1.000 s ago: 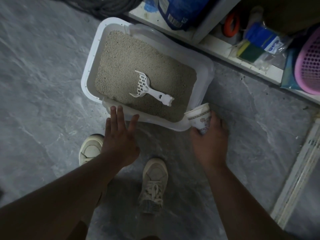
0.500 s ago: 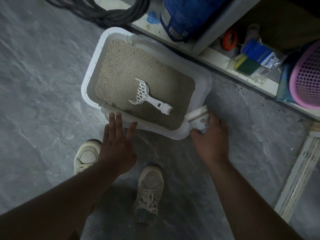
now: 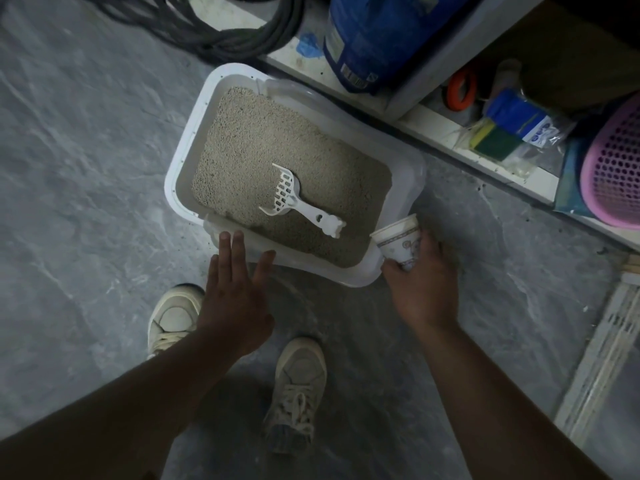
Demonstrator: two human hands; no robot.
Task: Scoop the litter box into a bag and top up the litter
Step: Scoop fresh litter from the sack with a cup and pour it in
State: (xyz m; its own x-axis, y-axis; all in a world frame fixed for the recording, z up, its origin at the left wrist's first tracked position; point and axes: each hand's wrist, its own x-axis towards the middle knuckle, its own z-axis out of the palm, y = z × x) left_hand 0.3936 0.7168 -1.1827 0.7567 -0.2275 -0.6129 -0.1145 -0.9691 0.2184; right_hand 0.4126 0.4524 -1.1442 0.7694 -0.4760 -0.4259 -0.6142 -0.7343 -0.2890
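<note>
A white litter box (image 3: 180,157) stands on the grey floor, filled with beige litter (image 3: 263,147). A white slotted scoop (image 3: 298,202) lies on the litter, its handle toward me. My left hand (image 3: 235,289) is flat with fingers apart, its fingertips touching the box's near rim. My right hand (image 3: 422,282) grips a patterned paper cup (image 3: 398,237) tilted beside the box's near right corner. A blue litter bag (image 3: 377,32) stands on the low shelf behind the box.
Dark coiled cables (image 3: 207,26) lie at the back left. The low shelf holds sponges (image 3: 495,140), an orange ring (image 3: 460,91) and a pink basket (image 3: 616,168). A white slatted panel (image 3: 602,358) lies at the right. My two shoes (image 3: 298,393) stand below the box.
The view has shifted a little, so the box sits lower in frame. Both hands keep their places at the box's near rim and corner.
</note>
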